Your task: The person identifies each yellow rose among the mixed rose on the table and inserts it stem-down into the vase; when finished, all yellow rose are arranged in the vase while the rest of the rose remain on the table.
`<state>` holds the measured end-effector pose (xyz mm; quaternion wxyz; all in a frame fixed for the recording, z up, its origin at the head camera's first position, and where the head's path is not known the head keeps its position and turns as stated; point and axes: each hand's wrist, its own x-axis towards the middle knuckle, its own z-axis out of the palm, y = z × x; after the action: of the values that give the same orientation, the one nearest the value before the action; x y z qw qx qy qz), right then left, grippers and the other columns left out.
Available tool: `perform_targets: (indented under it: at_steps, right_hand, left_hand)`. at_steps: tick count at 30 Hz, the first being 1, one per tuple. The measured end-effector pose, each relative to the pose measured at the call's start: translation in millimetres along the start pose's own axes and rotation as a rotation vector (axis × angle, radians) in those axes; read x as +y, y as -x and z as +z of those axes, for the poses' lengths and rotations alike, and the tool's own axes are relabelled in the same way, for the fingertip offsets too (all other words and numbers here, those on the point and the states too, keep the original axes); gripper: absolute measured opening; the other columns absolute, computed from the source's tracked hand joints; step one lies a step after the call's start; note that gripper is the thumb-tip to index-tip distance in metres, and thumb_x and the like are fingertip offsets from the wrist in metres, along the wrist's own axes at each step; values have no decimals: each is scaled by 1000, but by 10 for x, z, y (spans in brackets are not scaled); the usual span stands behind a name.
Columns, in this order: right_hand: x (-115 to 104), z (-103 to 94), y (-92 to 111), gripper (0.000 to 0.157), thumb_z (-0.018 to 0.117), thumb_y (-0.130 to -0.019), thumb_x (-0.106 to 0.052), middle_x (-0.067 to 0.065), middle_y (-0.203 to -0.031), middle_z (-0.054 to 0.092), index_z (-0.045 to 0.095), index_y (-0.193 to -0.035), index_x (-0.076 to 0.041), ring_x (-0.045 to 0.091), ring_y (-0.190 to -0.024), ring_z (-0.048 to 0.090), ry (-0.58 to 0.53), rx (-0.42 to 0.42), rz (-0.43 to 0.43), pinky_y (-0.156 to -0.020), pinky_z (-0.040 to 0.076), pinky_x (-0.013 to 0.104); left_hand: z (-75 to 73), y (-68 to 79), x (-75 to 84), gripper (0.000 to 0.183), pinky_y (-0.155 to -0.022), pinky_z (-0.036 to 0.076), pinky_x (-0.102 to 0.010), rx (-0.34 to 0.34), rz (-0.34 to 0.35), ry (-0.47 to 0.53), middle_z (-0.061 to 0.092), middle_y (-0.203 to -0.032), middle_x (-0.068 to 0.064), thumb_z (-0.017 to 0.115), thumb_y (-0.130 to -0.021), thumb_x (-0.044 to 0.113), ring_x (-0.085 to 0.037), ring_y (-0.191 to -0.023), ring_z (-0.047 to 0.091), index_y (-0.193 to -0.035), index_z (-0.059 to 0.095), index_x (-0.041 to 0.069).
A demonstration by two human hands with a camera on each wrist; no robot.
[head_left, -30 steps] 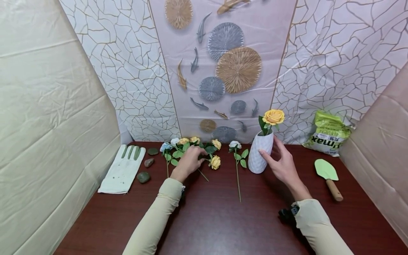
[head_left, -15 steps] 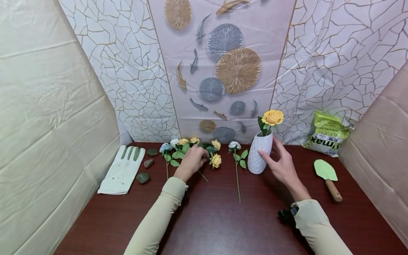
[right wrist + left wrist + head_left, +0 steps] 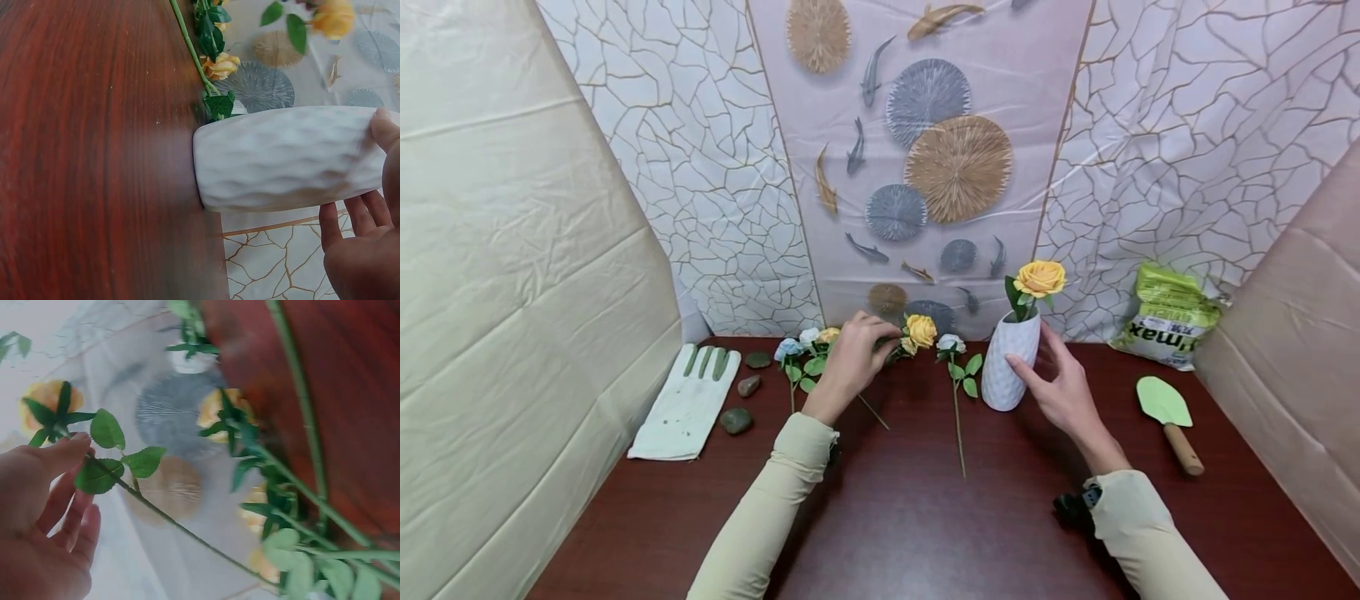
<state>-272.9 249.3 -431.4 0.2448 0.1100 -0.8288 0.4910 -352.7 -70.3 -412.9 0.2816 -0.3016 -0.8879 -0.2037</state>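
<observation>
My left hand (image 3: pixel 855 354) pinches the stem of a yellow rose (image 3: pixel 921 331) just under its bloom. In the left wrist view the rose's stem (image 3: pixel 181 524) slants down from my thumb and fingers, with green leaves (image 3: pixel 107 430) along it. My right hand (image 3: pixel 1063 387) grips the side of a white textured vase (image 3: pixel 1006 367), which stands on the table, thumb on the near side. Another yellow rose (image 3: pixel 1040 279) stands in the vase. A white rose (image 3: pixel 951 343) lies between the vase and my left hand, its stem toward me.
Behind my left hand lie more roses, among them a blue rose (image 3: pixel 788 349). Farther left are several stones (image 3: pixel 737 420) and a white glove (image 3: pixel 685 404). At right are a green bag (image 3: pixel 1168 317) and a green trowel (image 3: pixel 1167 403) with a wooden handle.
My left hand has taken hold of a yellow rose from the group and raised it off the table. The right hand keeps its grip on the vase.
</observation>
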Motion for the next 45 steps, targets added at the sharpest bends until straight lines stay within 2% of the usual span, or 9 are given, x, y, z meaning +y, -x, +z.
perform_targets:
  at_steps: [4, 9, 15, 20, 25, 28, 33, 39, 45]
  right_hand:
    - [7, 16, -3, 73, 74, -93, -21, 13, -143, 57, 36, -156, -18, 28, -128, 57, -3, 2, -6, -100, 52, 25]
    - [29, 24, -7, 74, 74, -93, -21, 13, -144, 57, 36, -156, -18, 27, -128, 57, -12, 3, -5, -99, 51, 19]
    - [13, 12, -7, 73, 74, -93, -19, 14, -144, 57, 37, -156, -16, 29, -128, 57, -8, 6, -13, -98, 51, 20]
    - [2, -3, 1, 73, 74, -93, -20, 14, -143, 57, 36, -156, -16, 28, -127, 57, 1, 4, -5, -99, 52, 23]
    - [16, -9, 1, 73, 73, -94, -21, 14, -145, 56, 36, -156, -16, 28, -129, 57, 4, -4, 8, -99, 51, 21]
    - [16, -9, -2, 73, 73, -94, -21, 14, -145, 55, 36, -156, -16, 28, -129, 56, 2, -7, 7, -99, 51, 20]
    - [5, -6, -1, 73, 73, -94, -21, 14, -145, 55, 36, -156, -15, 28, -129, 57, 5, -7, 2, -98, 51, 22]
    - [23, 7, 2, 73, 73, -94, -21, 14, -145, 55, 36, -156, -15, 29, -128, 57, -1, -7, 3, -97, 51, 19]
    - [41, 2, 1, 73, 73, -93, -21, 13, -146, 55, 36, -156, -17, 28, -128, 57, -10, -8, 3, -97, 51, 18]
  left_hand:
    - [-113, -72, 125, 13, -84, 52, -33, 99, 39, 37, 76, -103, 6, 76, -92, 24, -15, -97, 63, -104, 78, 21]
    - [-249, -187, 289, 14, -83, 54, -28, 198, 89, 38, 76, -103, 6, 75, -92, 26, -12, -95, 64, -103, 77, 19]
    - [-393, -360, 483, 12, -86, 56, -23, 307, 96, 184, 76, -100, 2, 74, -93, 22, -11, -93, 68, -103, 75, 14]
    - [-449, -523, 629, 10, -81, 58, -19, 386, 44, 372, 75, -91, 1, 75, -92, 22, -9, -84, 72, -96, 73, 13]
    - [-467, -679, 752, 12, -77, 60, -19, 450, -35, 568, 77, -92, -2, 76, -92, 22, -8, -84, 73, -99, 74, 13]
    - [-557, -728, 897, 15, -74, 62, -22, 485, -104, 643, 78, -98, -5, 76, -92, 18, -11, -87, 74, -105, 75, 11]
    - [-723, -781, 1108, 14, -68, 62, -25, 546, -194, 730, 78, -101, -9, 75, -91, 10, -17, -89, 74, -104, 73, 5]
    - [-824, -828, 1154, 16, -67, 64, -35, 656, -186, 851, 76, -100, -17, 74, -92, 10, -25, -89, 73, -105, 72, 1]
    - [-906, -861, 1189, 17, -72, 64, -35, 717, -177, 964, 75, -101, -18, 76, -90, 10, -25, -89, 73, -105, 72, 4]
